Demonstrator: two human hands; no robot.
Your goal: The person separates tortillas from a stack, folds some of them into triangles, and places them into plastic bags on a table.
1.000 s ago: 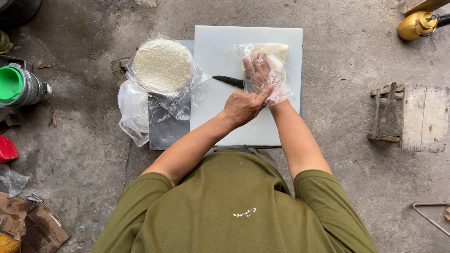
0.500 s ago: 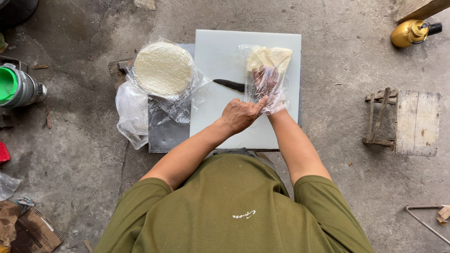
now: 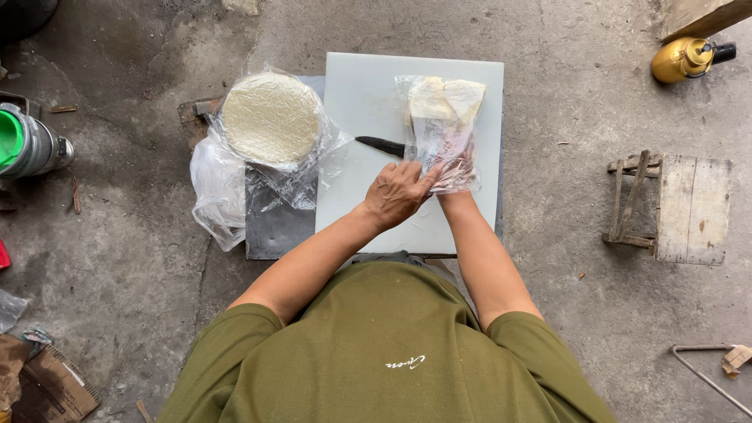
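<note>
Head cam: I see the right hand (image 3: 457, 168) pushed deeper into the bag (image 3: 442, 129) on the board (image 3: 368, 94) — grip hidden; left hand (image 3: 398, 193) now pinches the bag's edge.

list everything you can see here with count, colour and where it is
cutting board: 1, white, centre, on the concrete floor
clear bag of pale wafers: 1, on the board's right half, over the right hand
knife: 1, dark blade, on the board, partly hidden by the bag
round stack of pale wafers: 1, cream, in open clear plastic, left of the board
dark slab: 1, grey, under the stack and the board's left edge
metal flask: 1, silver with green top, far left
yellow canister: 1, top right
wooden stool: 1, weathered, right
cardboard: 1 piece, brown, bottom left
left hand: bare, pinching the bag's lower edge
right hand: inside the bag
</note>
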